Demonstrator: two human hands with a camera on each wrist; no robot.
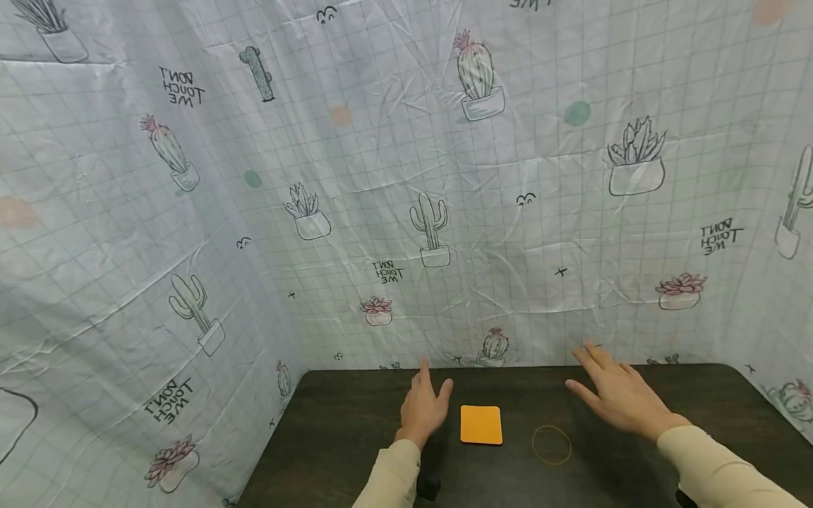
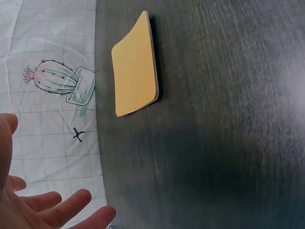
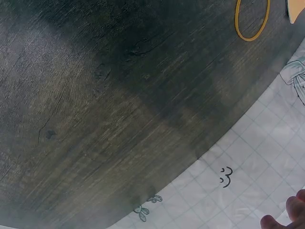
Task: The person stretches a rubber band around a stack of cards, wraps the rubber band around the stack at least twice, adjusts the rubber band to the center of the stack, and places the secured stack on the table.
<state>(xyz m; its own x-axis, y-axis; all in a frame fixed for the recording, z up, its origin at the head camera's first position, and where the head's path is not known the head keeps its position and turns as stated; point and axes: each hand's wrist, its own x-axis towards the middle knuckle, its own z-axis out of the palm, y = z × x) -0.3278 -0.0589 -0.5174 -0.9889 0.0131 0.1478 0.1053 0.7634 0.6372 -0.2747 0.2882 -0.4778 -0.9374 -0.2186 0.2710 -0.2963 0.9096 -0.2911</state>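
A small orange notebook or pad with rounded corners (image 1: 481, 425) lies flat on the dark wooden table; in the left wrist view its thin pale edge shows. To its right lies a thin yellowish rubber band (image 1: 552, 463), spread in a loop. My left hand (image 1: 424, 408) is held to the left of the orange pad, fingers extended and apart, touching nothing. On the other side, my right hand (image 1: 625, 396) hovers to the right of the band with straight fingers and holds nothing. Only some fingertips (image 3: 295, 207) of that hand show in the right wrist view.
Behind the dark table (image 1: 343, 430) hangs a white grid curtain (image 1: 356, 212) printed with cacti, which also closes off the left and right sides. A small black object (image 1: 428, 487) sits by the left wrist, partly hidden by the sleeve.
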